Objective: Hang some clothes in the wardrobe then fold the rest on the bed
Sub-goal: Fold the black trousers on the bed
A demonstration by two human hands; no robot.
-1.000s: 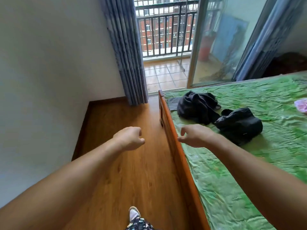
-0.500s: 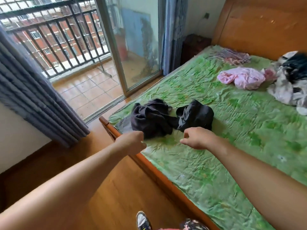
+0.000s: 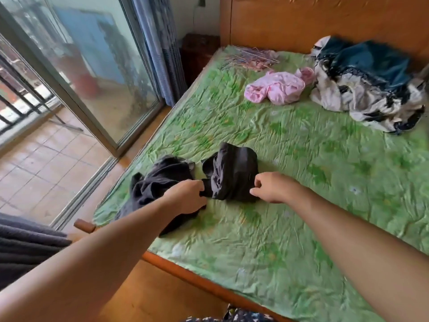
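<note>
Green sheet (image 3: 290,159) is covering the bed (image 3: 197,278), and black clothes (image 3: 232,173) are lying crumpled near its foot – stretching left to right, ahead of both hands. Nearer, the left hand (image 3: 185,197) is pinching their middle; the right hand (image 3: 270,188) is curling at the right end – grip unclear

Glass sliding door (image 3: 99,73) at left, tiled balcony (image 3: 41,163) and dark railing (image 3: 21,98) behind it, blue curtain (image 3: 160,43) at its far end, dark cabinet (image 3: 199,54), maybe a nightstand, in the corner, grey curtain (image 3: 25,245) bottom-left, wood floor (image 3: 144,298) below.
</note>
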